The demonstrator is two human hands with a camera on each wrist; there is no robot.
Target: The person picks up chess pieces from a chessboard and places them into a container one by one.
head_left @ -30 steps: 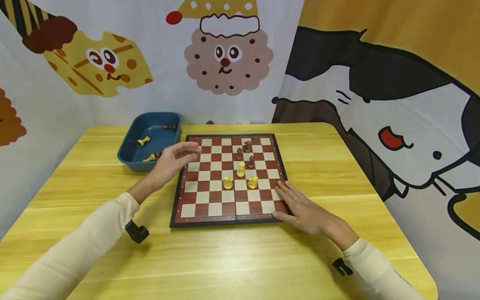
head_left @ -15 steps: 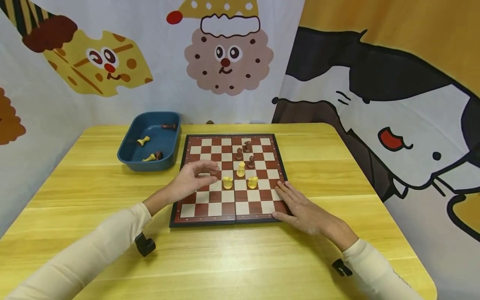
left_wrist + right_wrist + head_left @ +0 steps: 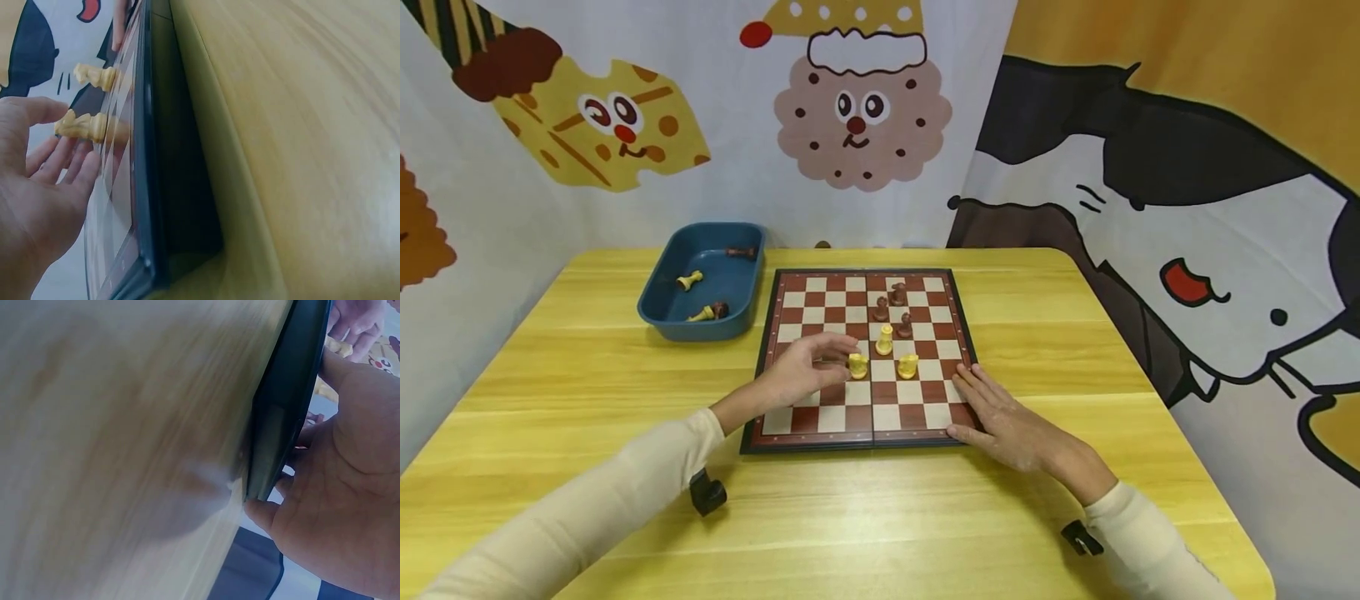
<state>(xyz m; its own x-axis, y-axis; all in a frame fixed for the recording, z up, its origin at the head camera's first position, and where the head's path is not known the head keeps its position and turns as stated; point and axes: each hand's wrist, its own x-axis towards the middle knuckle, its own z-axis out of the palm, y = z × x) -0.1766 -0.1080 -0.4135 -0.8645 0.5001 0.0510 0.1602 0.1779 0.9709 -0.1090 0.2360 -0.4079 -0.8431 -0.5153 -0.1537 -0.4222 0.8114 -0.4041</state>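
Observation:
A red-and-white chessboard (image 3: 820, 421) lies on the table, bearing several chess pieces. My left hand (image 3: 801, 371) reaches over its left half, with thumb and fingers about the left yellow knight (image 3: 858, 366). In the left wrist view the thumb tip is by this knight (image 3: 81, 125), whose base stands on the board; firm contact cannot be made out. To the right stand a second yellow knight (image 3: 907, 367) and a taller yellow piece (image 3: 884, 340). Straight fingers of my right hand (image 3: 1011, 425) rest on the board's right edge.
Behind the yellow pieces stand a brown knight (image 3: 898, 293) and two smaller brown pieces, one a brown piece (image 3: 905, 325) nearer me. A blue bin (image 3: 700, 329) at the back left holds several yellow and brown pieces. A printed cloth (image 3: 700, 208) hangs behind the table.
My left hand has moved from beside the blue bin, rightward and toward me, to the left yellow knight. The right hand and the chess pieces have stayed in place.

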